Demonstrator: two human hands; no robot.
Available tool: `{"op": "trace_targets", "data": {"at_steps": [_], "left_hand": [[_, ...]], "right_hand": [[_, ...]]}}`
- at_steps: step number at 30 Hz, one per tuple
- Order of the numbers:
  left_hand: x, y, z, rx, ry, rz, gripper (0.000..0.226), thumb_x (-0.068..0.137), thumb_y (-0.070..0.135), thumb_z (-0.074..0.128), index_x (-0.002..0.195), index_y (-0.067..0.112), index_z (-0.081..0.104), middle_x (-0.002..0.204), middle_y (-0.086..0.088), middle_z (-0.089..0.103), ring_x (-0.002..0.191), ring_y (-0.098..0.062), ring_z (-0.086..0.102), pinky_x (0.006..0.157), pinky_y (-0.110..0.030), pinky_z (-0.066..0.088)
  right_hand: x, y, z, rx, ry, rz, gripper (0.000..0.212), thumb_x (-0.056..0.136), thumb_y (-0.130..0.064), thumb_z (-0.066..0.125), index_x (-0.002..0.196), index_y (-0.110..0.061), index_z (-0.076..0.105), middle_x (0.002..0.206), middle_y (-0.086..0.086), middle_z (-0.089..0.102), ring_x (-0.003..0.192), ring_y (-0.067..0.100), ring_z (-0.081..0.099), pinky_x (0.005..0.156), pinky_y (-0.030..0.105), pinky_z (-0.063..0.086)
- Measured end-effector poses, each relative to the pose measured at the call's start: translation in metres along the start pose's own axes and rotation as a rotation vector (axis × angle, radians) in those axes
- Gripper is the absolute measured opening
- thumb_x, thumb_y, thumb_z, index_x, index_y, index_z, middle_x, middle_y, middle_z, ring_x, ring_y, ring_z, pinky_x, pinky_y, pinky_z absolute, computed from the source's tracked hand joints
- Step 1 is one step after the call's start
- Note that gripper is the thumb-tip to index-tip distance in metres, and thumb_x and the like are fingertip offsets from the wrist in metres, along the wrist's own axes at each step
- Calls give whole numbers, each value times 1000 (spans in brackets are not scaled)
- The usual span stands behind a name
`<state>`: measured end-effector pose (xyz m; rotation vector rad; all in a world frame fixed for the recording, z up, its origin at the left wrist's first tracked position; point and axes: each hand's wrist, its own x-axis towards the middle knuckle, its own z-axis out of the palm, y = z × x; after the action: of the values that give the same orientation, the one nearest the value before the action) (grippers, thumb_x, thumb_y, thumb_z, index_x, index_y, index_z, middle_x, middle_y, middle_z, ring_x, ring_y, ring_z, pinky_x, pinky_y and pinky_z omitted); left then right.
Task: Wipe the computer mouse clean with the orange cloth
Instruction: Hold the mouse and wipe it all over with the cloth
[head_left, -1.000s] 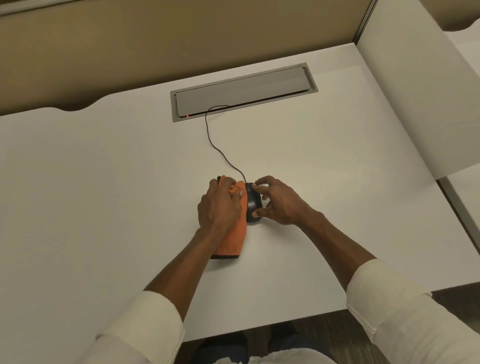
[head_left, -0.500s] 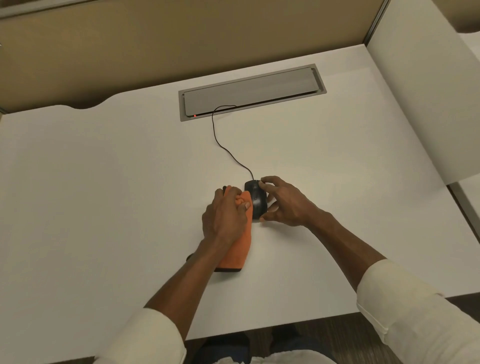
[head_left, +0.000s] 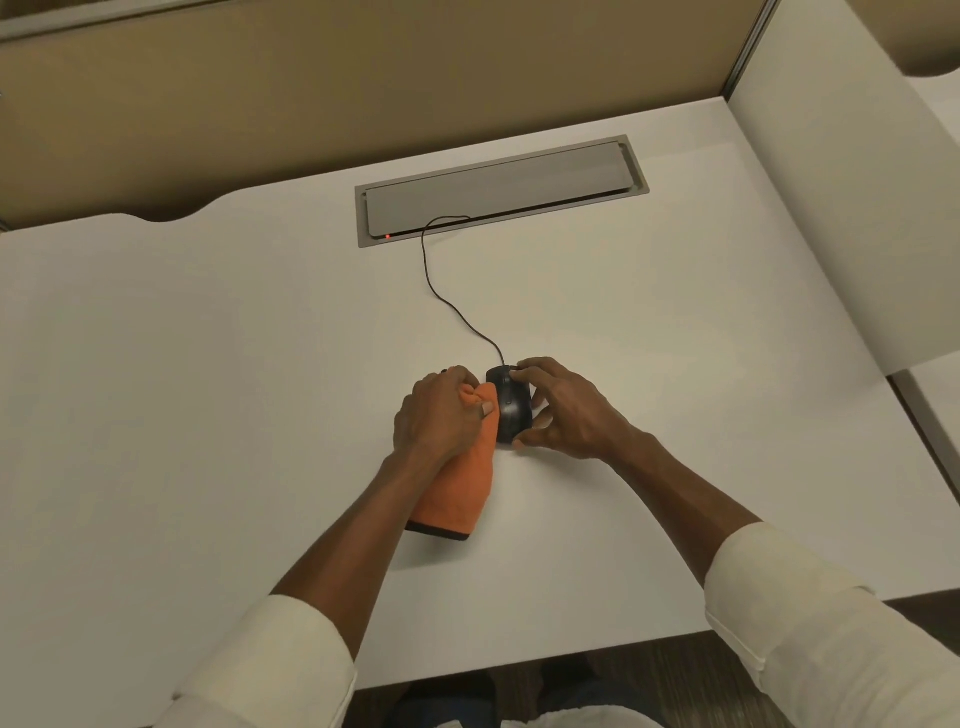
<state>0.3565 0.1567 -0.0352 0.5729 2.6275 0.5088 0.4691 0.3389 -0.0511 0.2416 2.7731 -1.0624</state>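
Observation:
A black wired computer mouse (head_left: 511, 408) lies on the white desk (head_left: 208, 364) near its middle. My right hand (head_left: 566, 410) grips it from the right, with the fingers over its far end and the thumb at its near end. My left hand (head_left: 439, 413) is closed on the bunched top of the orange cloth (head_left: 462, 488) and presses it against the mouse's left side. The rest of the cloth, which has a dark hem, trails toward me under my left wrist. The mouse's left flank is hidden by the cloth.
The mouse's black cable (head_left: 441, 291) runs away to a grey cable hatch (head_left: 501, 189) set in the desk, with a small red light at its left end. A tan partition (head_left: 363, 78) stands behind, and a white divider panel (head_left: 852, 208) stands at the right.
The cloth in my left hand has slid off the top of the mouse to its left side, so more of the black shell shows. My right hand keeps its grip.

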Motion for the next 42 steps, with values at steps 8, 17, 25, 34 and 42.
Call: {"op": "trace_targets", "data": {"at_steps": [8, 17, 25, 34, 42], "left_hand": [[21, 12, -4, -66, 62, 3, 25, 94, 47, 68, 115, 35, 66, 119, 1, 67, 110, -27, 66, 88, -39, 51], [-35, 11, 19, -75, 133, -64, 27, 103, 43, 54, 126, 30, 57, 126, -4, 57, 101, -34, 66, 81, -38, 45], [-56, 17, 28, -120, 180, -88, 26, 105, 38, 52, 129, 28, 57, 127, -4, 55, 102, -33, 66, 83, -39, 47], [13, 14, 2, -62, 106, 34, 19, 99, 44, 58, 116, 36, 63, 119, 0, 62, 107, -30, 66, 89, -40, 49], [22, 25, 3, 27, 90, 30, 24, 104, 42, 52, 119, 26, 61, 125, -6, 60, 103, -35, 66, 85, -40, 49]], "right_hand": [[1, 1, 0, 24, 5, 5, 90, 70, -33, 95, 147, -13, 54, 152, 3, 49, 96, 22, 72, 80, 29, 59], [1, 1, -1, 16, -2, -5, 88, 72, -31, 94, 148, -13, 54, 153, 4, 48, 95, 21, 70, 83, 30, 59], [1, 2, -1, 19, -5, -8, 90, 73, -34, 94, 150, -14, 53, 154, 1, 48, 95, 20, 71, 83, 28, 57], [1, 1, -1, 5, -11, -2, 87, 74, -30, 93, 149, -15, 54, 156, 3, 47, 93, 21, 72, 84, 31, 59], [1, -1, -1, -9, -9, 8, 88, 74, -30, 93, 151, -15, 53, 156, 2, 46, 95, 20, 72, 85, 31, 58]]}}
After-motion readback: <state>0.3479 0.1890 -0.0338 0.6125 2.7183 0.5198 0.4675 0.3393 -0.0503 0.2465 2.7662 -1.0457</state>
